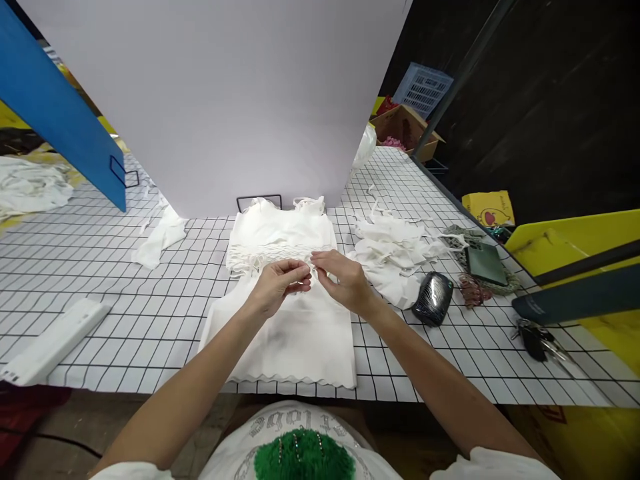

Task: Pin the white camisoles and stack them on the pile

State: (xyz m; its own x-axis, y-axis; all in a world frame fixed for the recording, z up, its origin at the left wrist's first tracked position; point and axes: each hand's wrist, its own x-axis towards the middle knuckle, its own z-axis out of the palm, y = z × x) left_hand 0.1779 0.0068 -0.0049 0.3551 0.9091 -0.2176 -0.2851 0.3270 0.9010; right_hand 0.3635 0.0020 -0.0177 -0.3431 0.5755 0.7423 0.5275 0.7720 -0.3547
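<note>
A white garment (300,340) with a wavy hem lies flat in front of me. Over its upper part, my left hand (278,285) and my right hand (346,281) meet almost fingertip to fingertip. Both pinch what looks like a thin white strap of this garment; the fingers hide most of it. Just beyond my hands is a stack of folded white garments (283,233), with gathered edges and thin straps.
White garments with straps (390,250) lie heaped at right, beside a black plastic-wrapped bundle (433,299). Further right are a dark green box (485,263) and keys (537,340). A large pale panel (225,107) stands behind. A white bar (55,340) lies left.
</note>
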